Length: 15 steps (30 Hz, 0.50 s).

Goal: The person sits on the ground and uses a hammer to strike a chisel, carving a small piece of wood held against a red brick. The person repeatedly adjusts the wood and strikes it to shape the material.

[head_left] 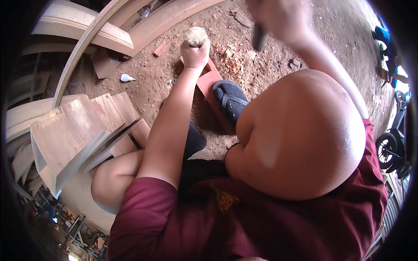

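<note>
My left hand [195, 55] is wrapped round an upright chisel; the pale, worn round end of its wooden handle [196, 36] shows above the fist, while the blade is hidden. Below the fist lies a reddish wooden beam [212, 83] with a dark recess near its far end. My right hand [285, 19] is raised at the top, smeared by motion and closed on a dark-handled tool [259, 38]. The rest of that tool is out of view or blurred. My right foot, in a dark shoe [230, 101], rests on or against the beam.
Wood shavings [233, 61] litter the dirt floor beyond the beam. Curved and straight timbers [82, 26] are stacked at far left. An angular plywood piece [72, 130] stands left of my arm. A small white bottle [127, 78] lies nearby. A two-wheeler [389, 148] stands far right.
</note>
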Tool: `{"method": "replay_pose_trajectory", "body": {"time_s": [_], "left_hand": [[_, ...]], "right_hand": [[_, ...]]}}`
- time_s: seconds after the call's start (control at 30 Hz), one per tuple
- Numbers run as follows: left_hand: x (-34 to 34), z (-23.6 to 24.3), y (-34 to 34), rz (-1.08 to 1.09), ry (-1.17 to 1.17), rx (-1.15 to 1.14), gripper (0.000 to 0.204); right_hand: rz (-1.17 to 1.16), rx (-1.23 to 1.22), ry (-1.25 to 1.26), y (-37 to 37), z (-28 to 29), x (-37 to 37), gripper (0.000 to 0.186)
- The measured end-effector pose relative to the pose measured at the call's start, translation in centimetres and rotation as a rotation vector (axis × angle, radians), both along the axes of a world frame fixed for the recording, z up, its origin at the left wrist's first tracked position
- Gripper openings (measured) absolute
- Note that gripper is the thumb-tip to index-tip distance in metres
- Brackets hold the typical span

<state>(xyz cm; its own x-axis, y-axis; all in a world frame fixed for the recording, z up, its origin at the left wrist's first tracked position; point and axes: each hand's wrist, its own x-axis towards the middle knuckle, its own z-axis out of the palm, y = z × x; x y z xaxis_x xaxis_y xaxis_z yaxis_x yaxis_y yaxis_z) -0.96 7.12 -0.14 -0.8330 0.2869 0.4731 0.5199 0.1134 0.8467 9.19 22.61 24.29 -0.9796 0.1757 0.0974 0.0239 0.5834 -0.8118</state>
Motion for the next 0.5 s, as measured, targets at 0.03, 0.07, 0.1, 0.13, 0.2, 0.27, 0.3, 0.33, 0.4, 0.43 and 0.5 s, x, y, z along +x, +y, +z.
{"method": "replay_pose_trajectory", "body": {"time_s": [0.03,0.07,0.1,0.13,0.2,0.27,0.3,0.33,0.4,0.43,0.5], "left_hand": [[0.2,0.1,-0.1,-0.069,-0.078,-0.046,0.012],[0.3,0.1,0.0,-0.087,-0.006,-0.117,0.011],[0.7,0.0,0.2,-0.105,0.064,-0.188,0.010],[1.1,-0.2,0.2,-0.138,0.086,-0.276,0.009],[1.8,-0.5,0.8,-0.115,-0.163,-0.190,0.015],[2.0,-0.6,1.1,-0.090,-0.118,-0.153,0.025],[2.1,-0.6,1.0,-0.093,-0.126,-0.125,0.024],[2.0,-0.4,1.0,-0.098,-0.130,-0.098,0.024],[1.4,0.2,0.6,-0.078,-0.113,-0.066,0.022],[1.3,0.5,0.4,-0.057,-0.099,-0.062,0.021],[1.1,1.0,0.0,-0.073,-0.256,-0.152,0.019]], "right_hand": [[-0.029,0.164,-0.237,-0.5,-0.8,-0.1,0.047],[0.091,0.245,-0.437,-1.3,-1.8,-0.2,0.049],[0.231,0.329,-0.441,-1.6,-2.2,-0.9,0.052],[0.321,0.370,-0.456,-1.8,-2.2,-1.0,0.053],[0.240,0.295,-0.261,-1.6,-0.8,-1.4,0.052],[-0.008,0.167,-0.050,-1.2,1.6,-1.8,0.036],[-0.051,0.023,-0.033,-0.7,3.2,-1.2,0.041],[-0.056,-0.049,0.080,-0.5,3.6,-0.7,0.037],[-0.029,0.361,0.148,-0.4,2.8,0.1,0.030],[0.018,0.505,0.148,-0.9,1.8,0.3,0.026],[0.042,0.400,-0.195,-1.5,-1.0,0.7,0.036]]}}
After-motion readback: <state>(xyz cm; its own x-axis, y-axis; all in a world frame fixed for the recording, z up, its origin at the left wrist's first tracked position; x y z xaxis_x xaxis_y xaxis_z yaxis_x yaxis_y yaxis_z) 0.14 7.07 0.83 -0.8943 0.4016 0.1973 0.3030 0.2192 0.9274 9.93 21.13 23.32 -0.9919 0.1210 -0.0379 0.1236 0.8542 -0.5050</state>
